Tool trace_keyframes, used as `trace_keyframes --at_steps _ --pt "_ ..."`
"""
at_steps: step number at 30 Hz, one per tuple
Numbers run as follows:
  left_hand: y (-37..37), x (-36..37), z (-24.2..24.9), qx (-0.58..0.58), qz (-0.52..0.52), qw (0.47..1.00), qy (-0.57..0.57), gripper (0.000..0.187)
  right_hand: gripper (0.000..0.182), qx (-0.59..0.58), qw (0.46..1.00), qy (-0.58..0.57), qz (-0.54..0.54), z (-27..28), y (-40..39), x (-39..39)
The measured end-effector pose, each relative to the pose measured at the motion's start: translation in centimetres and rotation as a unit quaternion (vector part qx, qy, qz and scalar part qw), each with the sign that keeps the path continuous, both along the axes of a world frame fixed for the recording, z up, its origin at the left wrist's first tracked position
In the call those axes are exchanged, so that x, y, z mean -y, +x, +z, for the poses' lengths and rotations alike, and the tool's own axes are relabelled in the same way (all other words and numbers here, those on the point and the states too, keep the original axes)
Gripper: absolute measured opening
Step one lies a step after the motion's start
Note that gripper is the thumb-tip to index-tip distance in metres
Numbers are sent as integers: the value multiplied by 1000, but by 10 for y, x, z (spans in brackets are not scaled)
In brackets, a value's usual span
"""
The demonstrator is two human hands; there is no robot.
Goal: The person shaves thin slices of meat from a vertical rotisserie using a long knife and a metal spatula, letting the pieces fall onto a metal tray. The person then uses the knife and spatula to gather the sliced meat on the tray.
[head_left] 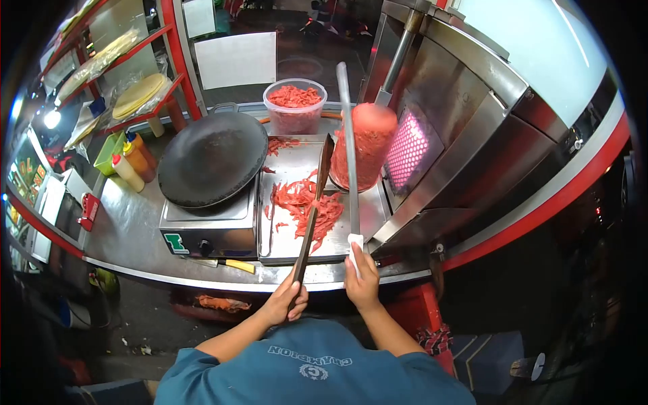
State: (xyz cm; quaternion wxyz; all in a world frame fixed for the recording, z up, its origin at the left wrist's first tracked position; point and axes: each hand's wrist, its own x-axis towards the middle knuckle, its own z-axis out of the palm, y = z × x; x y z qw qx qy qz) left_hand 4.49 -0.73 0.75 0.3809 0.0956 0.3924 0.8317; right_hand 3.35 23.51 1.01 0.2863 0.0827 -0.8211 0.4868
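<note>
My left hand [285, 301] is closed round the lower end of a long, dark, flat tool [310, 233]; its wider brown end points up beside the meat. In my right hand [362, 277] is the white handle of a long kebab knife [349, 148], its blade standing up in front of the meat spit. Reddish meat [365, 145] is stacked upright on the spit, next to the glowing heater [408, 148]. Below it, a pile of sliced meat [307, 206] lies on the metal tray [283, 255], with the dark tool crossing over it.
A black griddle pan [213, 159] rests on the stove [209, 239] at left. Behind the tray stands a clear tub [295, 108] of meat. A yellow-handled knife [239, 266] lies by the counter edge. Sauce bottles [128, 173] stand at left, below flatbreads [140, 95] on a shelf.
</note>
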Motion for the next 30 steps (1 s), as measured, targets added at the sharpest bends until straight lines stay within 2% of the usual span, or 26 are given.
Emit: trace_keyframes --at_steps 3,5,6,8,10,12,14,17,20,22,24,26,28,30 --pt "11 2 -2 -87 10 991 -101 72 46 -124 983 129 -39 -8 -1 -15" --pt "9 2 -5 -148 12 975 -165 73 47 -31 999 34 -13 -61 48 -27" --pt "10 0 -2 -150 10 970 -189 73 47 -7 1000 -4 3 -64 62 -28" --pt "11 0 8 -156 4 957 -243 74 47 -23 999 23 11 -74 59 -39" --pt "9 2 5 -164 1 956 -244 75 47 -16 1000 15 14 -64 35 -37" --pt "10 -4 2 -173 12 950 -259 76 47 -72 994 84 5 -23 -5 -33" --pt "6 -8 6 -176 5 949 -260 77 46 -46 996 80 -11 -21 7 -32" --pt "0 -13 12 -176 -2 949 -262 76 45 -6 998 66 -22 -72 57 -38" --pt "1 -16 14 -192 6 947 -259 76 45 4 998 59 -19 -86 80 -39" --pt "-1 -16 14 -189 6 948 -257 77 46 22 998 58 -20 -75 67 -33" --pt "0 -19 4 -184 11 953 -241 77 45 12 995 91 -35 -26 23 -20" --pt "-4 -24 13 -204 19 944 -257 77 46 -24 995 91 -31 -11 5 -15" --pt "-9 -27 13 -208 25 945 -250 76 44 21 995 93 -38 -22 28 -22" --pt "-11 -30 17 -209 21 944 -254 76 44 45 993 102 -45 -57 69 -32"
